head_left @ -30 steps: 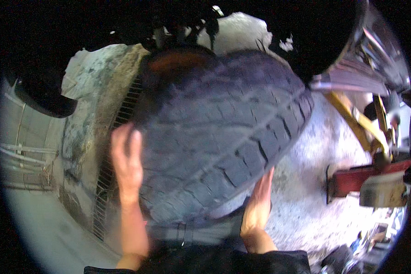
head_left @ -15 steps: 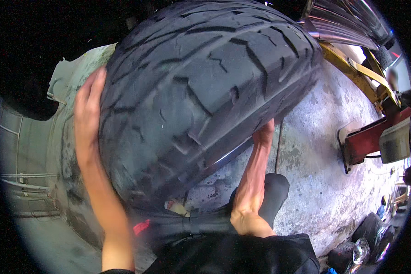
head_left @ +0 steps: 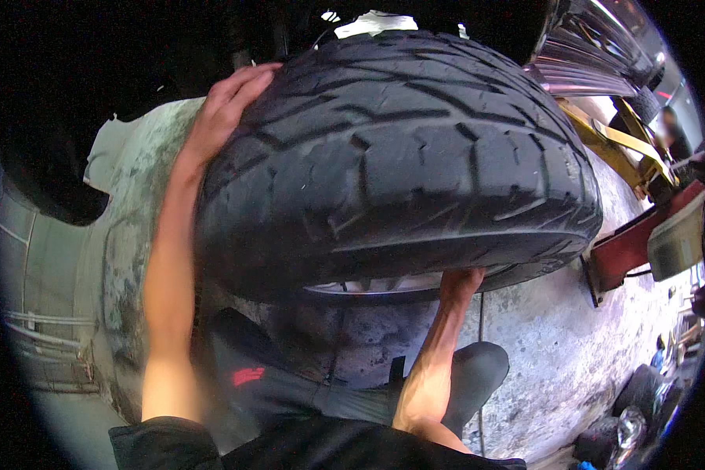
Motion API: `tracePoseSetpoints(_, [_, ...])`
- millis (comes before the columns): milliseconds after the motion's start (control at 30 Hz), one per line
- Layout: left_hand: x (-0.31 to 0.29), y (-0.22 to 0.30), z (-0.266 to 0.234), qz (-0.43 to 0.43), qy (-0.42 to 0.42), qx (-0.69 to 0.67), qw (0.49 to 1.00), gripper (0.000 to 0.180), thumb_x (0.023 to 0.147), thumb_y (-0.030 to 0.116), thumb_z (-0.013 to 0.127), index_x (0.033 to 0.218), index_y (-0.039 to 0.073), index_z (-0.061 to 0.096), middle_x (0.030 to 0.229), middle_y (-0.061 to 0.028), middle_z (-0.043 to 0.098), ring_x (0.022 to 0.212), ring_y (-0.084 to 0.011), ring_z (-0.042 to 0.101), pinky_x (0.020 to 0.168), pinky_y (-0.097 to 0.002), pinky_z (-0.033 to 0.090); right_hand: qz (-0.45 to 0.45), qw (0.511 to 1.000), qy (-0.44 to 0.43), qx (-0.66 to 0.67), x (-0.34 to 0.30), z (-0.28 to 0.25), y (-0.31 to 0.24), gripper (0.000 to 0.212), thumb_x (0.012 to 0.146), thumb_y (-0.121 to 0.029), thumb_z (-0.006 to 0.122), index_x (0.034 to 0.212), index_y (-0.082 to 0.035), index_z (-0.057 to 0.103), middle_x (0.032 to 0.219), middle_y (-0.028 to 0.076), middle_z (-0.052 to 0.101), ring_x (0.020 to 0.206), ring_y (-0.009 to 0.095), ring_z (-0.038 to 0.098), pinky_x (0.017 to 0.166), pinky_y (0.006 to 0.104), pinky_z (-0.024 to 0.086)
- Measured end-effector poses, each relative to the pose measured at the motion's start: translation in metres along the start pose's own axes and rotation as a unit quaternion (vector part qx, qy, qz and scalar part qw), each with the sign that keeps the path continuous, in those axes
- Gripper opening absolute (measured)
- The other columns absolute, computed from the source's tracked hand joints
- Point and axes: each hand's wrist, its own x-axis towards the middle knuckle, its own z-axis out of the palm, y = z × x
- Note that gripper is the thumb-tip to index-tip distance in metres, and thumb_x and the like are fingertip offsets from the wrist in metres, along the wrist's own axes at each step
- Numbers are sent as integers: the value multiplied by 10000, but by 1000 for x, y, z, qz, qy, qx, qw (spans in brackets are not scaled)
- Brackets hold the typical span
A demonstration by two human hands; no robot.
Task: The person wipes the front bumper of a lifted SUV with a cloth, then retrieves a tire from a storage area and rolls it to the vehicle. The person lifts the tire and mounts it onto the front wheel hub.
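A large black tyre [head_left: 415, 172] with chunky tread fills the middle of the view, tilted over my legs. Below its near edge shows a strip of the silvery wheel rim [head_left: 352, 287]. My left hand [head_left: 229, 102] is closed over the tyre's far left edge, fingers together against the tread shoulder. From underneath, my right hand [head_left: 462, 283] reaches to the near edge and grips the wheel there; its fingertips are hidden behind the tyre. My knees are bent beneath the wheel.
Worn grey concrete floor [head_left: 540, 345] lies around me. On the right stand a yellow metal frame [head_left: 615, 141] and a red metal part [head_left: 630, 231]. Shiny chrome [head_left: 591, 59] hangs above them. Black bags [head_left: 642, 392] lie lower right; dark vehicle parts [head_left: 55, 172] are at left.
The wheel has turned and tipped, so its near edge now runs nearly level. My left hand has moved farther away and rightward along the tyre; my right hand has come nearer.
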Motion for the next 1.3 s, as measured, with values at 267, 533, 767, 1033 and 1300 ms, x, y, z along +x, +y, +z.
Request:
tracePoseSetpoints(267, [-64,-32,-52,-45,47,-50,997,475,1012,341,557,1325,-2,654,1295,-110,625,1238,-209,554,1120,-302,343,-16,991,3,-131,-36,4,38,517,965,-287,653,1414,-74,512,1327,136,612,1132,326,628,962,494,549])
tracePoseSetpoints(533, [-107,-58,-80,-98,118,4,988,549,1019,398,502,1393,14,617,1466,-144,570,1392,-265,484,1217,-369,265,4,976,14,-217,-52,16,45,428,915,-89,622,1335,-70,542,1221,79,660,1045,251,650,859,360,550])
tracePoseSetpoints(767, [-149,-60,-96,-60,125,70,988,453,1072,271,450,1400,-6,595,1401,-150,614,1285,-275,573,1143,-392,383,19,946,-129,-296,-69,77,48,513,901,-26,628,1379,-20,442,1250,99,613,1130,234,602,990,376,493])
tracePoseSetpoints(1033, [-223,-51,-118,-182,197,87,959,424,1056,226,481,1383,-16,602,1361,-152,639,1214,-266,607,1090,-380,428,36,904,-264,-335,-82,136,88,707,893,-96,745,1466,17,347,1426,148,487,1333,255,463,1132,392,377])
tracePoseSetpoints(1300, [-273,-85,-162,-225,246,99,938,398,1039,180,511,1365,-26,610,1320,-153,663,1143,-257,641,1038,-368,472,25,926,-259,-275,-110,186,129,845,846,-354,831,1433,66,390,1394,215,519,1312,308,485,1137,410,366])
